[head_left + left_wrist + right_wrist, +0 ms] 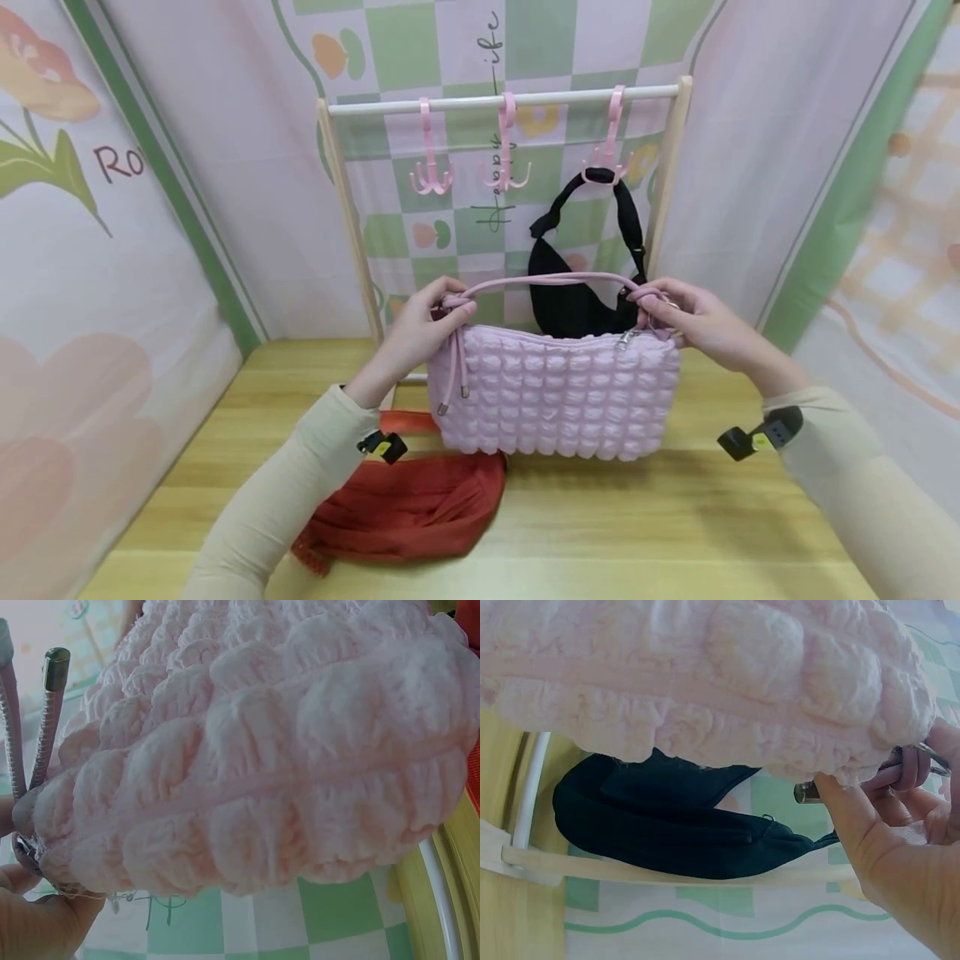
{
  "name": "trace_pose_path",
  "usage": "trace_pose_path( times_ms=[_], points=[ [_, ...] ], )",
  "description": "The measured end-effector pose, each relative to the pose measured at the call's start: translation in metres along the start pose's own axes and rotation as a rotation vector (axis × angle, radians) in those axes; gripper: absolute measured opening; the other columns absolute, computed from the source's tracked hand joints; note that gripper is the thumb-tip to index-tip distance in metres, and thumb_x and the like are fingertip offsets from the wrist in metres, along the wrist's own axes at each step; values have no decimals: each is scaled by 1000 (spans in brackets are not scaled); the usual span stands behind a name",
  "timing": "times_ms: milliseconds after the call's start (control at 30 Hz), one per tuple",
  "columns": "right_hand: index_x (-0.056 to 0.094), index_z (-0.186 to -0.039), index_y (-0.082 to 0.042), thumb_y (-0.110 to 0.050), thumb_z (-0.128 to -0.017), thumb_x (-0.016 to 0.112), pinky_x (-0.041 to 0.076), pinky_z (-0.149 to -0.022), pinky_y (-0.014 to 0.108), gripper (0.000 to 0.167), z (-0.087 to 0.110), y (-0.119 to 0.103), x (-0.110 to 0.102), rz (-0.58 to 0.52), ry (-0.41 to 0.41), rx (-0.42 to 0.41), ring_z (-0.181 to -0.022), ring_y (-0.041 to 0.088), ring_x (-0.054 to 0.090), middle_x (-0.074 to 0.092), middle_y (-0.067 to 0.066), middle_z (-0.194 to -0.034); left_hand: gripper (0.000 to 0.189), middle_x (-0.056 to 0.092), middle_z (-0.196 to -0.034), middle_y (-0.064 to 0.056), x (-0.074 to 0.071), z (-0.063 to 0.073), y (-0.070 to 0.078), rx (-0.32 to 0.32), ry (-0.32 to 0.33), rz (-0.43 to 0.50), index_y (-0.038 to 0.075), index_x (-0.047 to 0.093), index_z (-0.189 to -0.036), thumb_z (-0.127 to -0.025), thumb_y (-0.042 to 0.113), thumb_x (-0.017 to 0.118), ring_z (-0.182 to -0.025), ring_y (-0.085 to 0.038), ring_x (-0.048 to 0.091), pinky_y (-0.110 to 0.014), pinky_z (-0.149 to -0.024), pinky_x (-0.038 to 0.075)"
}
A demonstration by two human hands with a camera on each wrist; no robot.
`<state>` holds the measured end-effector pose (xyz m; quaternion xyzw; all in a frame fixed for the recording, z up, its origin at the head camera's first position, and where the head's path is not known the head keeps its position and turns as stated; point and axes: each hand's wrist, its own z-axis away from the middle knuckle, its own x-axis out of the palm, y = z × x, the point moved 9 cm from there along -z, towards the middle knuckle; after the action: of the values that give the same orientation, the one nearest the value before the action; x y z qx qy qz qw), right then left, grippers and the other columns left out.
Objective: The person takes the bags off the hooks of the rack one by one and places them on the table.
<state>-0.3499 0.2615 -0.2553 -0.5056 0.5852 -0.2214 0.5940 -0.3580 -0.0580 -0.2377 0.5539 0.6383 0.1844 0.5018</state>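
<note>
The fingers (444,286) of the left hand (420,329) are bent into a close pinch, thumb in front, around the knotted end of a thin strap (551,277) at the ten o'clock corner of a puffy pink bag (562,392); those of the right hand (697,323) are closed likewise about the other knot, at the two o'clock corner. Gripping both ends probably keeps the soft bag level and lets the strap arch above it, whereas a hold at one end would likely let it sag. The bag is upright between the hands, seemingly raised off the desk (637,542), and loose strap tails (449,373) dangle below the left thumb. Taking the bag as the dial's centre, a rack (347,200) stands behind it toward twelve, with three pink hooks (431,185) on its rail (562,97) at eleven, half past eleven and half past twelve. The last carries a black bag (562,304), strap looped over the prongs so that the hook bears it and its body drops behind the pink bag's top edge. Toward eight o'clock a red bag (420,512) lies slumped on the desk, apparently too limp to stand unsupported.
</note>
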Motion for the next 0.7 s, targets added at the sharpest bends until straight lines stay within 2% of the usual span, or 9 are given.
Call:
trace_pose_path(
  times_ms=[300, 700],
  points=[
    [57, -114, -20, -25, -101, 44, 57, -62, 30, 19, 9, 0, -6, 22, 11, -4, -79, 7, 60, 63, -2, -91, 29, 56, -81, -3, 9, -1, 2, 16, -22, 7, 12, 60, -112, -91, 32, 63, -68, -17, 46, -27, -59, 40],
    [58, -114, -18, -23, -101, 44, 57, -62, 31, 19, 16, 3, -12, 41, 0, -8, -82, 8, 62, 66, 1, -95, 20, 52, -75, -1, 16, 4, 5, 19, 21, -1, 18, 61, -106, -92, 32, 62, -64, -14, 44, -24, -55, 37]
  ],
)
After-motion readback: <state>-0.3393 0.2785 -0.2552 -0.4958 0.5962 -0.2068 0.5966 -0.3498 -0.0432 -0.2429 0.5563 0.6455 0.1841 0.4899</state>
